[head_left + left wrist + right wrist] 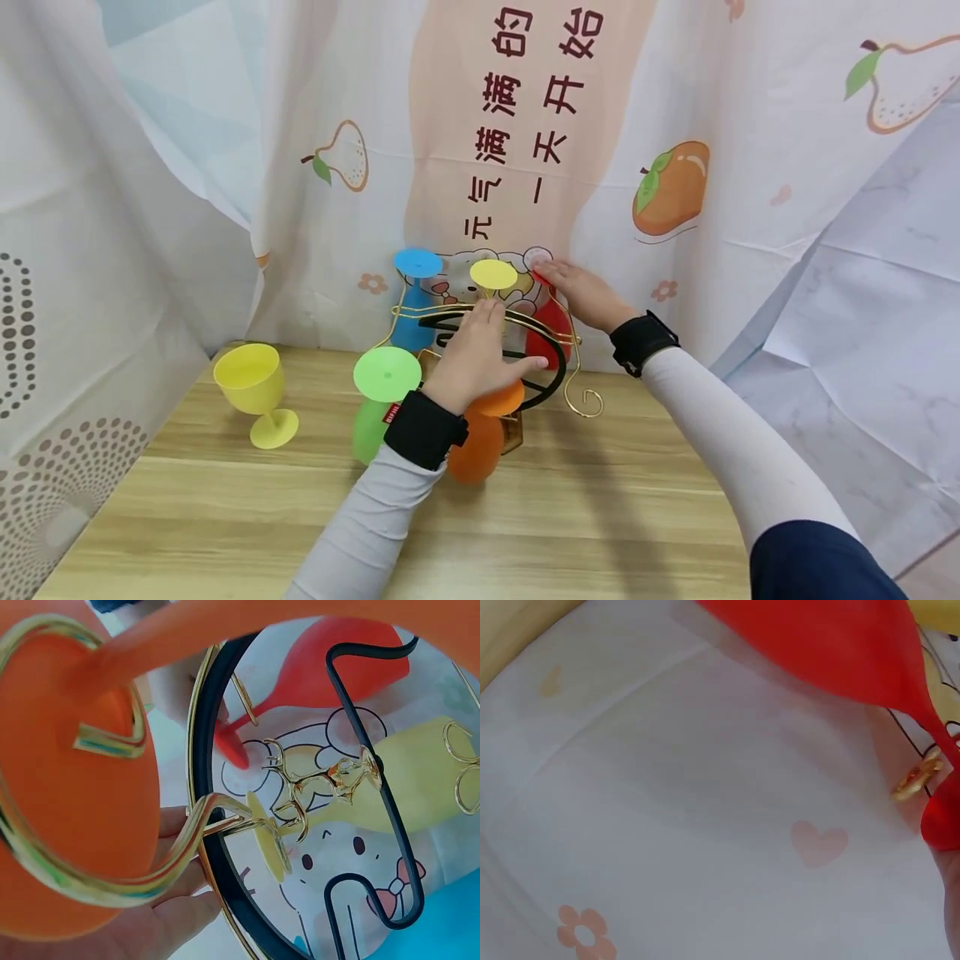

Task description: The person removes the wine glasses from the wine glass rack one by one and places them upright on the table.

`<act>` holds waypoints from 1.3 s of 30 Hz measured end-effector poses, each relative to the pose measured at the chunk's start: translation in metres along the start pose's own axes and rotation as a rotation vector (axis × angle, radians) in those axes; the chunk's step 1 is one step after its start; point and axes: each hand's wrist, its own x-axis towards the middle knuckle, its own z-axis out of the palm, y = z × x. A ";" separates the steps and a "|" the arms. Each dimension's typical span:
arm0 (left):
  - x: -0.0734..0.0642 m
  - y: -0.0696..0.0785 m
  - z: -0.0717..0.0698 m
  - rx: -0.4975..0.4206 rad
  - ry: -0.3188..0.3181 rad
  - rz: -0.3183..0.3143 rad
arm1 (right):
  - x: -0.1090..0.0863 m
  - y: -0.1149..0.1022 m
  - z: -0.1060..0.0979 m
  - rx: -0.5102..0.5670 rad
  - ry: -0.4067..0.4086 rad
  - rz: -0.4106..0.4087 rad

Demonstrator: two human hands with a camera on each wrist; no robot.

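left hand (474, 354) straight-fingered, gripping nothing, at rack (562, 371) near back edge of table (525, 533); right hand (588, 293) touching red goblet (547, 342), pinch unclear; upright yellow goblet (251, 379) near left edge.

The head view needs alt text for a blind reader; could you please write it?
A right hand touches the base of an upside-down red goblet on a gold-and-black rack; a left hand reaches among upside-down blue, yellow, green and orange goblets. Another yellow goblet stands upright on the table at left.
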 end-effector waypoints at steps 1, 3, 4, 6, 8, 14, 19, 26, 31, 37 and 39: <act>0.001 0.001 0.000 0.002 -0.002 0.000 | -0.004 0.000 -0.002 0.020 0.000 -0.004; 0.002 0.003 0.001 0.013 -0.012 0.003 | -0.014 0.000 -0.006 0.049 0.004 -0.009; 0.002 0.003 0.001 0.019 -0.016 0.003 | -0.019 0.000 -0.007 0.055 0.010 -0.009; 0.004 0.004 0.000 0.031 -0.021 0.002 | -0.030 0.001 -0.009 0.069 0.031 -0.001; 0.005 0.004 -0.001 0.034 -0.023 -0.005 | -0.041 0.002 -0.009 0.069 0.048 0.021; 0.005 0.003 -0.004 0.067 -0.035 -0.009 | -0.090 0.009 0.004 0.108 0.174 0.071; -0.008 0.001 -0.005 0.053 0.023 0.043 | -0.138 0.003 0.021 0.129 0.336 0.096; -0.086 -0.001 0.041 0.031 0.572 0.523 | -0.212 -0.037 0.050 0.251 0.544 0.305; -0.152 -0.018 0.117 -0.045 0.485 0.555 | -0.249 -0.094 0.080 0.438 0.599 0.533; -0.186 -0.029 0.165 -0.361 0.172 0.186 | -0.257 -0.172 0.104 0.795 0.583 0.840; -0.190 -0.029 0.171 -0.420 0.181 0.191 | -0.253 -0.194 0.110 0.966 0.562 0.922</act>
